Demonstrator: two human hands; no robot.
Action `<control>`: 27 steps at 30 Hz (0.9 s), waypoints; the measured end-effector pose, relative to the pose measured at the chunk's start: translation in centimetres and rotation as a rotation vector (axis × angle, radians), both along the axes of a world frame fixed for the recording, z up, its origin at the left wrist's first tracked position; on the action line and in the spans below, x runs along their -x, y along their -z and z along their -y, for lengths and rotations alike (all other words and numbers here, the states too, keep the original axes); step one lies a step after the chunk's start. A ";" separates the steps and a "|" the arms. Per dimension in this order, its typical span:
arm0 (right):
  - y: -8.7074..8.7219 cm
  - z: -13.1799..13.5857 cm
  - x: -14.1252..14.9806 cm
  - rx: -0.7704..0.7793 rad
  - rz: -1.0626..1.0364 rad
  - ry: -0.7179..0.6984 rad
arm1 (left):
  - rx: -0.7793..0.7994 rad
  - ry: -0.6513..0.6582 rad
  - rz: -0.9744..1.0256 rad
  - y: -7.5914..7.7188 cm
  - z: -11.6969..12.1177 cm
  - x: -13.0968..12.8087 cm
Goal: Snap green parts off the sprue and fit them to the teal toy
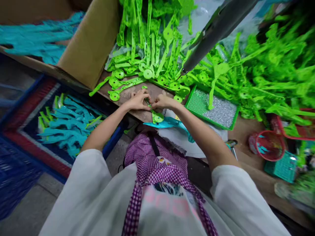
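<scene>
At the table's front edge, my left hand (139,100) is closed, thumb and fingers pinching a long green plastic part (157,117) with a round disc at its near end. Close against it, my right hand (162,101) is curled with fingertips pressed together at the same part; anything small between them is hidden. Under the disc end lies a turquoise plastic piece (169,123), partly covered by my right forearm. A white cloth (183,141) is spread below that piece.
Heaped green parts (152,49) cover the table's back. A green basket (232,123) of small metal pieces stands right, near a red basket (269,146). A dark bar (216,32) slants overhead. Left are a cardboard box (91,42) and a crate holding turquoise parts (66,124).
</scene>
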State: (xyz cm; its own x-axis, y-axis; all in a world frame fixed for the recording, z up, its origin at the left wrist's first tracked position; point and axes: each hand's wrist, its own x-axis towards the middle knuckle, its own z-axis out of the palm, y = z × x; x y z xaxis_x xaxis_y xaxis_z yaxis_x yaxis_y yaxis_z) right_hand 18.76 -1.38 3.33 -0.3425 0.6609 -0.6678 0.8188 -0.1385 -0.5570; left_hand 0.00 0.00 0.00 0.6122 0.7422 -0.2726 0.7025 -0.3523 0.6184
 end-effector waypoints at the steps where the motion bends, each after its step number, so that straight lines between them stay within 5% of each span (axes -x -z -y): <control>1: 0.0 0.0 -0.1 -0.016 0.008 0.003 | 0.004 0.011 0.012 0.1 -0.1 0.1; 17: 1.0 1.2 -0.7 -0.121 -0.041 -0.002 | -0.003 -0.015 -0.008 -0.1 -0.3 -0.4; 27: -0.4 0.5 -0.3 -0.052 0.041 -0.051 | 0.032 -0.032 -0.115 -1.2 -0.7 -1.6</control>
State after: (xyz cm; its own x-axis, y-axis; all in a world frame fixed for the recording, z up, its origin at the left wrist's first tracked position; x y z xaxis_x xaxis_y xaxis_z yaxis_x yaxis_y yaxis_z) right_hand 19.08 -1.92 3.69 -0.3493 0.6777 -0.6471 0.8465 -0.0679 -0.5281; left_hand 1.58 0.67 1.23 0.5518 0.7505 -0.3637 0.7798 -0.3097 0.5440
